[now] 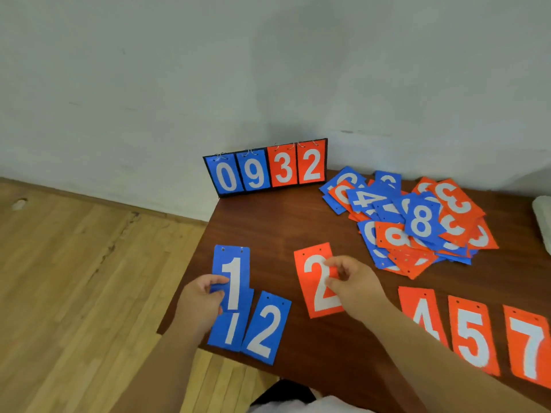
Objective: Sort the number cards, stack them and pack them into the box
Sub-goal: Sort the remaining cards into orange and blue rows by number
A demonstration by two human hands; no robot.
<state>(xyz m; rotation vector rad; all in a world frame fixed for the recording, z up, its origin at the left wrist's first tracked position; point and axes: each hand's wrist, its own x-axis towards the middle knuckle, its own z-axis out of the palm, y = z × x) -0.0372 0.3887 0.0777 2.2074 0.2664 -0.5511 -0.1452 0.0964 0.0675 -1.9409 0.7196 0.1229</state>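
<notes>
The left hand [199, 305] reaches in over the left edge of the tabletop [298, 222], thumb on top, pinching a blue 1 card [234, 275]. The right forearm [432, 347] crosses from the near right; the right hand [356, 283] curls thumb and forefinger onto a red 2 card [316, 293].

The scoreboard [265, 171] shows 0932; blue cards [265, 329] read 1, 2; orange cards [474, 332] 2, 4, 5, 7

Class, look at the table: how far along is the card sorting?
Laid out: a blue 1, blue 2, orange 4, orange 5, orange 7. In hand: the left hand holds a second blue 1 over the first; the right hand pinches orange 2. Left: the mixed pile, then stacking and boxing; no box shows.
</notes>
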